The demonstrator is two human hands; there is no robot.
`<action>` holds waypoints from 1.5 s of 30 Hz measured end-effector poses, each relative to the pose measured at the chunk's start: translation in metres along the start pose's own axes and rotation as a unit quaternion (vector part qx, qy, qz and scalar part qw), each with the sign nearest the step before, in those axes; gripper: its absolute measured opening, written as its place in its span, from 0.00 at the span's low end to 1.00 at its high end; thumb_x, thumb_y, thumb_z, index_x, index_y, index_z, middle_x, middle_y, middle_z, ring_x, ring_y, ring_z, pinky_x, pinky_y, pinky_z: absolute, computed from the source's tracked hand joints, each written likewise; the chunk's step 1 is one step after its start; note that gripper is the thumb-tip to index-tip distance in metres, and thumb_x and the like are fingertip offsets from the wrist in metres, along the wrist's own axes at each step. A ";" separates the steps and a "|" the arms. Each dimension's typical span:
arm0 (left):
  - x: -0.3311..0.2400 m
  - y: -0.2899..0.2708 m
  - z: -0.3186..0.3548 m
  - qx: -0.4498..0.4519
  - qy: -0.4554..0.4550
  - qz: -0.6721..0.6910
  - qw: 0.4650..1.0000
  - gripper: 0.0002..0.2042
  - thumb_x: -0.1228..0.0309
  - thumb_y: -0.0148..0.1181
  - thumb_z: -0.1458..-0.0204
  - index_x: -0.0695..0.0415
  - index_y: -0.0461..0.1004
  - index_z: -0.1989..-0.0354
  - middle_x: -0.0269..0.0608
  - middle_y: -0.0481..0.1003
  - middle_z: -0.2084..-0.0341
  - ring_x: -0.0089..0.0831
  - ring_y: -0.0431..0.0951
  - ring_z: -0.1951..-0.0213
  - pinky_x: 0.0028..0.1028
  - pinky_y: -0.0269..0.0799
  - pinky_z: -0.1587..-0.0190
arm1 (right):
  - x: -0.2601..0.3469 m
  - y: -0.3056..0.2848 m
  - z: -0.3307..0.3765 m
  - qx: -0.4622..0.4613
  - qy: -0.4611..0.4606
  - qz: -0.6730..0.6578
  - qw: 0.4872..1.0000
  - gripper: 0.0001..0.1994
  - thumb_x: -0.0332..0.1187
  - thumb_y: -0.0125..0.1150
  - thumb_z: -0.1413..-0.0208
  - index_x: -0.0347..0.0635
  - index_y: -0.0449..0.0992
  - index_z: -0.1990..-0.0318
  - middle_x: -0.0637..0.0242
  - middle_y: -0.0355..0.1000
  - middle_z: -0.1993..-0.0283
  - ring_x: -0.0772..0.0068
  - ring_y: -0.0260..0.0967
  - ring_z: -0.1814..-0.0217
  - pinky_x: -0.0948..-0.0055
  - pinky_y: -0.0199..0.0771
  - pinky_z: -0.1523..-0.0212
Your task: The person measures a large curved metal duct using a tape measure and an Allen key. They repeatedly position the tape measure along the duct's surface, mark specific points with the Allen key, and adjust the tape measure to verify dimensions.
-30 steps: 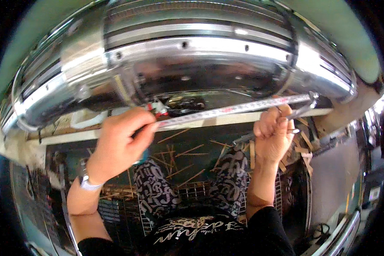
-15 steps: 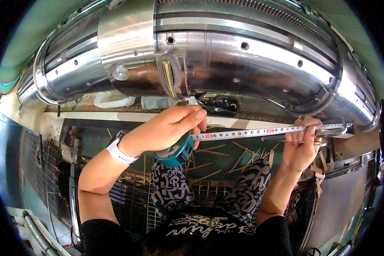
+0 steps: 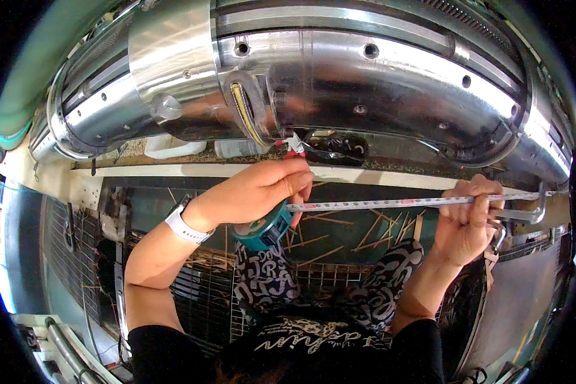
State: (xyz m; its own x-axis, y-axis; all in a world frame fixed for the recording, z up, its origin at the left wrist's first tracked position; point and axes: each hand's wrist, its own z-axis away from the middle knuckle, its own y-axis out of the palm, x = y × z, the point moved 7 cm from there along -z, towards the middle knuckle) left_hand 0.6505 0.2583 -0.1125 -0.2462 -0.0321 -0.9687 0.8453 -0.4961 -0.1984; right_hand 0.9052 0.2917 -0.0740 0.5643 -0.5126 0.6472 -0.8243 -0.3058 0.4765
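A teal tape measure (image 3: 262,232) is held in my left hand (image 3: 278,185), its fingers closed and curled over the top of the case. Out of it runs the white blade (image 3: 371,205), drawn nearly level toward the right. Further along, my right hand (image 3: 470,214) is closed on the blade, pinching it between thumb and fingers. The blade's far end passes a bent grey metal bar (image 3: 536,208) and reaches the frame at the right edge. Just beyond my left fingertips lies a small red and silver item (image 3: 294,144), whose kind I cannot make out.
A large shiny metal cylinder (image 3: 339,83) with bolt holes and a slotted opening (image 3: 248,112) spans the far side. Under it runs a cream rail (image 3: 205,170), with a white container (image 3: 175,147) behind. Thin wooden sticks (image 3: 320,249) and wire mesh lie below my arms.
My right hand has shifted right along with the blade, which now lies flatter and shows its face less. The whole view has moved slightly. My left hand still grips the tape measure.
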 end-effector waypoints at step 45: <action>-0.089 -0.081 0.092 -0.336 0.128 -0.448 0.819 0.05 0.77 0.52 0.49 0.67 0.67 0.73 0.42 0.66 0.82 0.30 0.67 0.79 0.26 0.62 0.74 | 0.052 -0.036 -0.002 -0.031 0.033 0.241 0.970 0.15 0.47 0.41 0.37 0.44 0.58 0.59 0.70 0.58 0.77 0.85 0.50 0.86 0.83 0.47 0.88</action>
State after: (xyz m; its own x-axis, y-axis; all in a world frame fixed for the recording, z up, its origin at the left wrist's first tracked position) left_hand 0.5600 0.2211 0.0033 -0.8750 0.3092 -0.3724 0.4715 0.3705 -0.8003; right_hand 0.9637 0.2777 -0.0565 0.1185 -0.5300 0.8397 -0.9896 0.0064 0.1437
